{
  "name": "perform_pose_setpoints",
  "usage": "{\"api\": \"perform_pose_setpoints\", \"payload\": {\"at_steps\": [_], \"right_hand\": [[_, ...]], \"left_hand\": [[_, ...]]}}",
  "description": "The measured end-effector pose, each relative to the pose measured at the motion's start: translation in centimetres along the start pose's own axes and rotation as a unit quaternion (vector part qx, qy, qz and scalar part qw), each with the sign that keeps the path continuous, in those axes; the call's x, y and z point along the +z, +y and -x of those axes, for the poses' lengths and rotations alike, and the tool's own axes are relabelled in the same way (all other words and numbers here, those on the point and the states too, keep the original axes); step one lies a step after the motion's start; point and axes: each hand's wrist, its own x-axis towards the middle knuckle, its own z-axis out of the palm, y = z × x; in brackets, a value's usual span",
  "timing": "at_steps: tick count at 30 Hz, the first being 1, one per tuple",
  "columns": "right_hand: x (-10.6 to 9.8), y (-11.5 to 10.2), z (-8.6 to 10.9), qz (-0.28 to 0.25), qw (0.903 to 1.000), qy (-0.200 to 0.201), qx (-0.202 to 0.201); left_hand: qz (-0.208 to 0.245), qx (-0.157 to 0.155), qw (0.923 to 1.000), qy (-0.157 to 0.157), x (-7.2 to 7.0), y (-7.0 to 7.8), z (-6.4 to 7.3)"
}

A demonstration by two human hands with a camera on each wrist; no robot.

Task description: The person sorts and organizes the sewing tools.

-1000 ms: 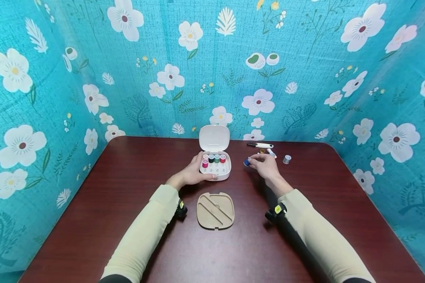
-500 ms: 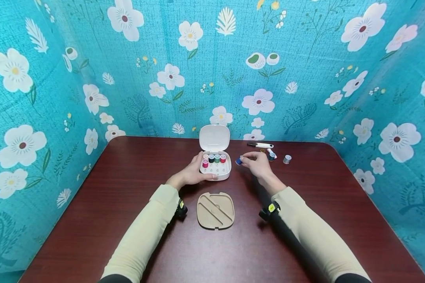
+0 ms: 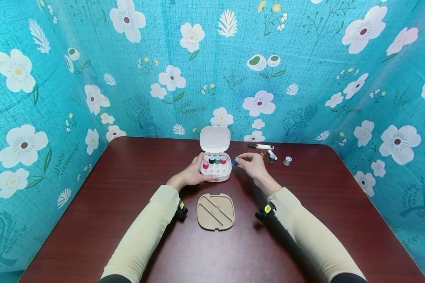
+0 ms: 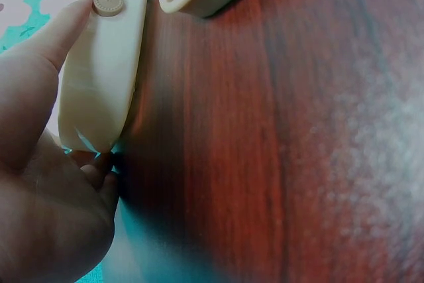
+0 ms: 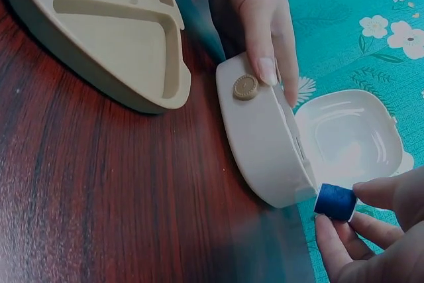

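Your left hand clasps the left side of the white box, thumb along the front wall beside a round tan button; the grip is partly spread, with the box held in it. The box sits flat toward the back edge of the worktop, front facing the front edge, lid raised on its rear hinge. Inside, four spools fill the back row: pale, black, green, red. One pink spool stands at the left of the next row; bare pegs show alongside. Before the box, nearer the front edge, lies a tan tray with slanting ridges.

Just beside the box's right wall is the blue spool, glossy thread between pale end rims, long axis near upright and slightly tilted; contact with the box cannot be told. Your right hand pinches it between thumb and fingers, the gap no wider than the spool.

Further right, toward the back edge, lie a white-handled tool, a dark spool and a grey spool.
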Motion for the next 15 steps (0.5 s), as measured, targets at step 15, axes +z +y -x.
{"api": "perform_pose_setpoints", "payload": {"at_steps": [15], "right_hand": [[1.02, -0.12, -0.51, 0.0, 0.9999, -0.002, -0.015]], "left_hand": [[0.004, -0.002, 1.0, -0.003, 0.02, -0.13, -0.08]]}}
